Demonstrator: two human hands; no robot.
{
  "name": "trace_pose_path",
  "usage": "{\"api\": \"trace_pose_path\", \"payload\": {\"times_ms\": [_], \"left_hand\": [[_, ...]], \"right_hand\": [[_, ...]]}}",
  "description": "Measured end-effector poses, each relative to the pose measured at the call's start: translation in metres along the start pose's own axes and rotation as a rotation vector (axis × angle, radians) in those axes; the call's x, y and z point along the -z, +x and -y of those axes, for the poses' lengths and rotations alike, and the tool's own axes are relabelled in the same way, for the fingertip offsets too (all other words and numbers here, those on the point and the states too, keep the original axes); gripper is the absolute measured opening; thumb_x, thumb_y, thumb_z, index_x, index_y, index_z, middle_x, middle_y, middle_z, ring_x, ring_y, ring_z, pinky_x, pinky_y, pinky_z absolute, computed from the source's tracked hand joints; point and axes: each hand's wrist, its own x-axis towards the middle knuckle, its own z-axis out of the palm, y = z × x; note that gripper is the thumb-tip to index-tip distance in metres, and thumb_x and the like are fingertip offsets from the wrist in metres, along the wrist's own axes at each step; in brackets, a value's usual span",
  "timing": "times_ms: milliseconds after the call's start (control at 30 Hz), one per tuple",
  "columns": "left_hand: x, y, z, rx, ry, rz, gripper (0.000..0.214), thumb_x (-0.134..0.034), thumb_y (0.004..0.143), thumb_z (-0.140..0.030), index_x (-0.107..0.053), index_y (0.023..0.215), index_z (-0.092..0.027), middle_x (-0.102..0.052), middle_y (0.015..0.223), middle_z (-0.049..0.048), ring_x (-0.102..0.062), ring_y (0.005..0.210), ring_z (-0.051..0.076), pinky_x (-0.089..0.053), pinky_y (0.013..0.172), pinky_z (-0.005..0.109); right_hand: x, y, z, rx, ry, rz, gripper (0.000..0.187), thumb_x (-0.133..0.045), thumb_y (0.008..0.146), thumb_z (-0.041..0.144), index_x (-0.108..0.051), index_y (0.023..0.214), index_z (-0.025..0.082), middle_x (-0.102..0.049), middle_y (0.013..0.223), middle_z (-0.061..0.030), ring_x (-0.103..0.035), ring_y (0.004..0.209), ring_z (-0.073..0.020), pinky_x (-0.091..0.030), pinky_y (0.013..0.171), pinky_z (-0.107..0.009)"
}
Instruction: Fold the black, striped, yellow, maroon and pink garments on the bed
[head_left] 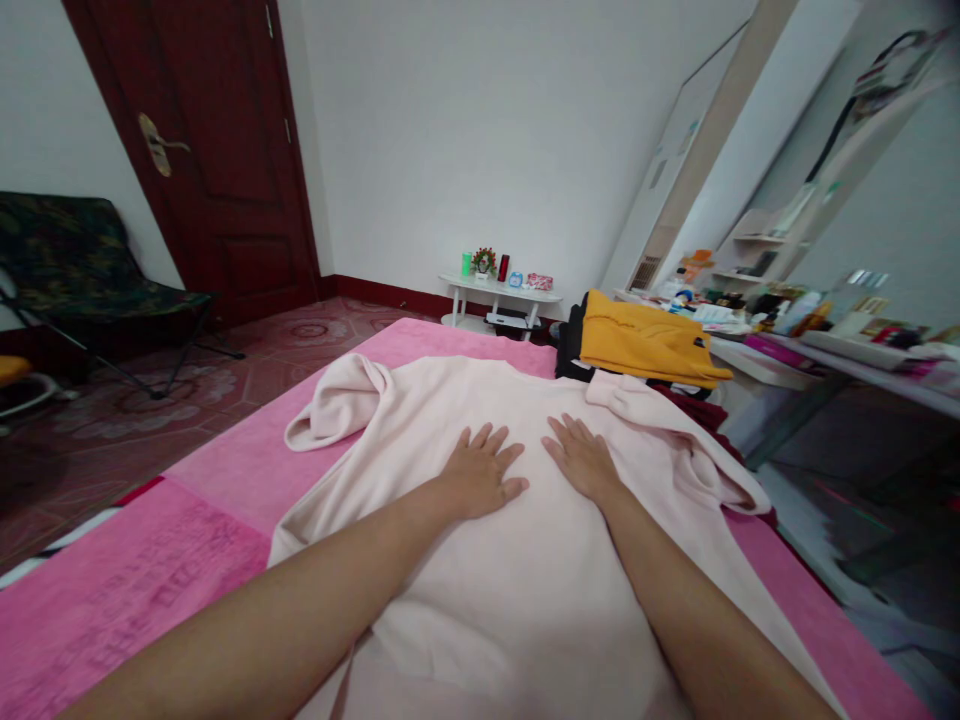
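Observation:
A pale pink long-sleeved top (525,570) lies spread over the pink bed cover (225,510). Its left sleeve (341,400) bends outward in a loose fold. The right sleeve (675,440) is folded over, its cuff resting by a pile of clothes. My left hand (484,470) lies flat on the upper part of the top, fingers spread. Palm down beside it, my right hand (581,458) also has its fingers apart on the fabric. Neither hand grips anything. Part of the lower top is hidden under my forearms.
Folded clothes with a yellow garment (645,340) on top stand at the bed's far right. A cluttered dressing table (780,350) runs along the right side. Beyond the bed is a small white table (495,287). A camouflage folding chair (82,260) stands left, near a dark red door (202,150).

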Motion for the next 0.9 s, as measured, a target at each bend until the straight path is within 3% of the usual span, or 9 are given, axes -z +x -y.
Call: {"api": "trace_pose_path", "payload": {"times_ms": [133, 267, 333, 367, 433, 533, 700, 833, 900], "left_hand": [[0.021, 0.003, 0.021, -0.032, -0.142, -0.102, 0.047, -0.053, 0.083, -0.041, -0.054, 0.127, -0.025, -0.047, 0.139, 0.0069, -0.042, 0.128, 0.026, -0.033, 0.106, 0.043], [0.078, -0.006, 0.076, 0.082, -0.086, -0.504, 0.040, -0.053, 0.078, -0.016, -0.059, 0.117, -0.019, -0.059, 0.122, 0.0073, -0.052, 0.115, 0.021, -0.038, 0.103, 0.035], [0.111, -0.017, 0.112, 0.255, 0.105, -0.586, 0.046, -0.054, 0.076, -0.016, -0.056, 0.121, -0.021, -0.055, 0.128, 0.0074, -0.047, 0.120, 0.024, -0.035, 0.104, 0.039], [0.126, -0.023, 0.129, 0.394, 0.186, -0.555, 0.050, -0.057, 0.075, -0.019, -0.054, 0.125, -0.023, -0.052, 0.132, 0.0081, -0.045, 0.122, 0.027, -0.035, 0.103, 0.042], [0.147, -0.033, 0.160, 0.667, 0.245, -0.278, 0.065, -0.069, 0.066, -0.032, -0.051, 0.128, -0.021, -0.051, 0.133, 0.0120, -0.047, 0.120, 0.033, -0.040, 0.096, 0.044], [0.158, -0.044, 0.186, 0.836, 0.192, 0.075, 0.072, -0.079, 0.051, -0.041, -0.061, 0.115, -0.014, -0.065, 0.111, 0.0144, -0.060, 0.098, 0.031, -0.049, 0.081, 0.034], [0.154, -0.043, 0.179, 0.873, 0.230, 0.098, 0.047, -0.078, 0.053, -0.042, -0.070, 0.089, -0.012, -0.069, 0.077, 0.0122, -0.065, 0.075, 0.029, -0.050, 0.064, 0.032], [0.176, -0.023, 0.157, 0.820, 0.385, -0.139, 0.037, -0.059, 0.075, -0.032, -0.064, 0.107, -0.014, -0.063, 0.107, 0.0189, -0.059, 0.102, 0.035, -0.047, 0.081, 0.041], [0.194, -0.009, 0.141, 0.690, 0.431, -0.312, 0.036, -0.048, 0.081, -0.023, -0.058, 0.115, -0.016, -0.058, 0.118, 0.0174, -0.056, 0.108, 0.033, -0.044, 0.086, 0.043]], "right_hand": [[0.001, -0.001, -0.005, 0.025, 0.007, -0.047, 0.056, -0.022, 0.094, 0.054, -0.033, 0.143, 0.028, -0.025, 0.153, -0.0046, -0.021, 0.139, -0.0263, -0.022, 0.109, -0.052], [0.002, -0.002, -0.004, 0.032, -0.019, -0.076, 0.054, -0.024, 0.094, 0.052, -0.038, 0.140, 0.027, -0.029, 0.151, -0.0054, -0.026, 0.137, -0.0258, -0.026, 0.107, -0.049], [0.001, -0.001, -0.003, 0.038, -0.036, -0.091, 0.054, -0.024, 0.094, 0.051, -0.039, 0.140, 0.026, -0.031, 0.150, -0.0060, -0.028, 0.137, -0.0260, -0.027, 0.106, -0.049], [0.000, -0.001, -0.003, 0.040, -0.043, -0.100, 0.053, -0.025, 0.094, 0.050, -0.039, 0.139, 0.026, -0.031, 0.150, -0.0063, -0.028, 0.136, -0.0262, -0.028, 0.106, -0.049], [-0.001, 0.000, -0.003, 0.042, -0.053, -0.118, 0.053, -0.025, 0.095, 0.049, -0.040, 0.139, 0.025, -0.032, 0.149, -0.0070, -0.029, 0.136, -0.0264, -0.028, 0.105, -0.049], [-0.002, 0.000, -0.003, 0.038, -0.064, -0.120, 0.053, -0.025, 0.094, 0.049, -0.040, 0.139, 0.024, -0.033, 0.149, -0.0075, -0.029, 0.135, -0.0265, -0.028, 0.105, -0.049], [-0.002, -0.001, -0.003, 0.041, -0.037, -0.163, 0.051, -0.028, 0.094, 0.046, -0.044, 0.136, 0.023, -0.037, 0.146, -0.0085, -0.032, 0.134, -0.0257, -0.029, 0.105, -0.047], [-0.001, -0.001, -0.006, 0.072, 0.051, -0.222, 0.045, -0.034, 0.092, 0.041, -0.054, 0.127, 0.020, -0.047, 0.139, -0.0098, -0.040, 0.129, -0.0240, -0.032, 0.104, -0.042], [-0.001, 0.000, -0.009, 0.088, 0.123, -0.242, 0.042, -0.037, 0.091, 0.038, -0.058, 0.122, 0.018, -0.052, 0.134, -0.0099, -0.044, 0.126, -0.0226, -0.032, 0.106, -0.040]]}}
